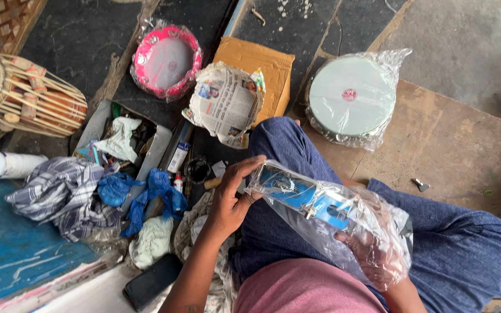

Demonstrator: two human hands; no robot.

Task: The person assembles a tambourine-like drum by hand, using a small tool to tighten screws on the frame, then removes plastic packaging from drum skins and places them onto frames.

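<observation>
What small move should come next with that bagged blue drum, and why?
Probably slide the bag further off the blue drum. The left hand pinches the drum's rim at the bag's mouth, while the right hand sits under the loose plastic at the other end. Most of the drum is covered, so the plastic looks ready to be drawn away.
</observation>
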